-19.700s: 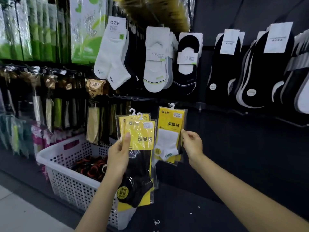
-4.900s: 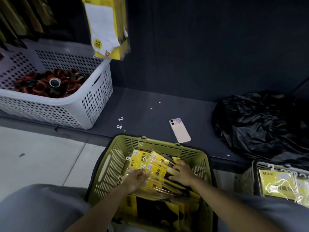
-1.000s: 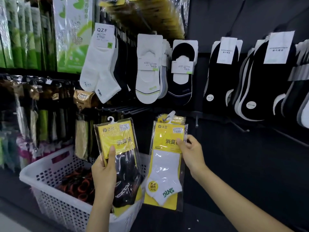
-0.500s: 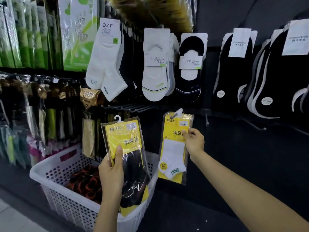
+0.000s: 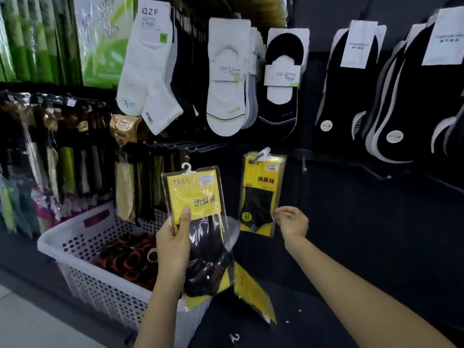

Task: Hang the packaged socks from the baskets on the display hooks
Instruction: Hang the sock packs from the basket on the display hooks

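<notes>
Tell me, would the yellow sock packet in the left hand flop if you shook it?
Probably bendy, not stiff: the sock packet is thin clear plastic, crinkled below its yellow top. Likely light, since the left hand holds it up with just thumb and fingers. The shiny wrap may be a bit slippery.

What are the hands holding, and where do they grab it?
The left hand holds a pack of black socks at its left edge, thumb on its front. The right hand is beside the hanging pack; whether it grips cannot be told.
</notes>
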